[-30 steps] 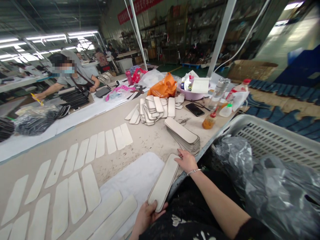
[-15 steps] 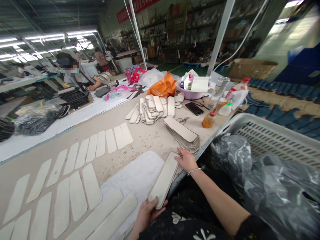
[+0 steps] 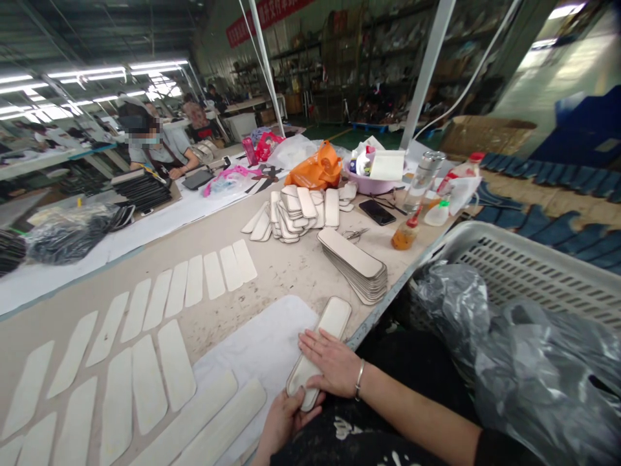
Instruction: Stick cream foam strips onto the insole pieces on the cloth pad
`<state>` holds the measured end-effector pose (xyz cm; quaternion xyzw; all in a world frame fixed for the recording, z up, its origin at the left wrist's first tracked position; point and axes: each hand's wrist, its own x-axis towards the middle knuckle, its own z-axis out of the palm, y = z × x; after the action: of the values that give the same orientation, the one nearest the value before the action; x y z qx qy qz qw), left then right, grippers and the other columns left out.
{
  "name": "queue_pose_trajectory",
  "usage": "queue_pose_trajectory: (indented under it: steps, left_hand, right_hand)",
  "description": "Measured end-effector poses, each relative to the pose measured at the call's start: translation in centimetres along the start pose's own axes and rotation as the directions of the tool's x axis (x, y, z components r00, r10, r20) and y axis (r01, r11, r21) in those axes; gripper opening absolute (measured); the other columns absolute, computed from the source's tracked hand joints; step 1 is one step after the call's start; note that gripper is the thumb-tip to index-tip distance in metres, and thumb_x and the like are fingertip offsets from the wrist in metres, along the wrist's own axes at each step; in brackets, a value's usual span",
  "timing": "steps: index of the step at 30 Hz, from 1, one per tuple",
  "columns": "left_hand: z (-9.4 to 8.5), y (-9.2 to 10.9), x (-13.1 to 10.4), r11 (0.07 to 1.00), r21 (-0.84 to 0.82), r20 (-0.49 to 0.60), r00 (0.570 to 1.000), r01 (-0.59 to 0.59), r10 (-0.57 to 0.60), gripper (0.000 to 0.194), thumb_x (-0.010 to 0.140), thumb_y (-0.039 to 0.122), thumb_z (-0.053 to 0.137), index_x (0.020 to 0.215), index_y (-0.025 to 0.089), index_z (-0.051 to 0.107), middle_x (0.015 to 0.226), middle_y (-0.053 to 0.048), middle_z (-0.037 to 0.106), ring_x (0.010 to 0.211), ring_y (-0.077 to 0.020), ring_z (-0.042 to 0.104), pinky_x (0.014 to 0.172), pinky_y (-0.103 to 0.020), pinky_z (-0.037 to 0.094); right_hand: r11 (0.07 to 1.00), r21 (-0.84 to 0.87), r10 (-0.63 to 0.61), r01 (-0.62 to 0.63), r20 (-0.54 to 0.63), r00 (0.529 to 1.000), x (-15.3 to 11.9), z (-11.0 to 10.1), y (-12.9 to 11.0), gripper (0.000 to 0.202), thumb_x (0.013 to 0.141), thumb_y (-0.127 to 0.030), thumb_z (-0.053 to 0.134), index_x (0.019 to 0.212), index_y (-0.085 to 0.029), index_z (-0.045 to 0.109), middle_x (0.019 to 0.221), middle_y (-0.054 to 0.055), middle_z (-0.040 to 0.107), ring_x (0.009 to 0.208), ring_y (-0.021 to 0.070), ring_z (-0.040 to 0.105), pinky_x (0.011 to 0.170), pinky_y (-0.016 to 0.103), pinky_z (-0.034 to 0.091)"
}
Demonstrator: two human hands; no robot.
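A long cream pad with rounded corners and a dark edge (image 3: 336,317) lies slantwise at the table's front edge. My left hand (image 3: 290,414) pinches its near end, thumb on top and fingers beneath. Flat across the pad's middle rests my right hand (image 3: 334,362), its fingers stretched out and a bracelet at the wrist. Just beyond is a leaning stack of similar pads (image 3: 352,259). A white sheet (image 3: 257,330) lies under the pad's left side, bearing two long cream strips (image 3: 223,421).
Rows of cream strips (image 3: 145,369) cover the table's left. Farther back are a loose pile of pads (image 3: 291,213), scissors (image 3: 356,233), a phone (image 3: 377,211) and a glue bottle (image 3: 403,236). A grey crate (image 3: 543,259) with plastic bags stands right. A co-worker (image 3: 160,149) sits across.
My right hand has moved from the pad's far end down onto its middle and flattened there. My left hand keeps its grip on the near end.
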<state>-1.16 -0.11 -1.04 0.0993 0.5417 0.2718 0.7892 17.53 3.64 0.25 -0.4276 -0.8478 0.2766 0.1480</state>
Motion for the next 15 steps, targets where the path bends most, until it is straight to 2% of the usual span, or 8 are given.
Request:
queue_pose_trajectory:
  steps: [5, 9, 15]
  left_hand:
    - [0.2, -0.1, -0.1, 0.999, -0.040, -0.021, 1.000, -0.007, 0.006, 0.063, 0.077, 0.014, 0.068, 0.134, 0.011, 0.043, 0.110, -0.017, 0.068, 0.091, -0.0300, 0.069, 0.068, -0.034, 0.061]
    - [0.2, -0.1, -0.2, 0.998, -0.057, -0.022, 1.000, -0.006, 0.005, 0.073, 0.076, 0.010, 0.069, 0.139, 0.009, 0.032, 0.111, -0.019, 0.067, 0.090, -0.0303, 0.069, 0.059, -0.029, 0.061]
    - [0.4, 0.0, -0.4, 0.998, -0.069, -0.021, 1.000, -0.015, 0.014, 0.076, 0.077, 0.011, 0.068, 0.141, 0.011, 0.026, 0.109, -0.019, 0.068, 0.089, -0.0313, 0.069, 0.058, -0.029, 0.062]
  right_hand:
    - [0.979, -0.110, 0.165, -0.172, -0.068, 0.984, 0.0, -2.1, 4.3, 0.073, 0.088, -0.055, 0.046, 0.145, -0.015, 0.025, 0.152, 0.011, 0.022, 0.141, 0.0238, 0.013, 0.116, 0.045, 0.010]
    - [0.953, -0.109, 0.266, -0.283, -0.152, 0.952, 0.0, -3.8, 7.6, 0.066, 0.089, -0.048, 0.047, 0.143, -0.014, 0.029, 0.151, 0.011, 0.024, 0.141, 0.0252, 0.015, 0.116, 0.047, 0.012]
    - [0.945, 0.026, 0.323, -0.327, -0.256, 0.911, 0.3, -3.6, 9.0, 0.065, 0.087, -0.045, 0.049, 0.139, -0.008, 0.038, 0.148, 0.015, 0.030, 0.139, 0.0274, 0.020, 0.116, 0.047, 0.012]
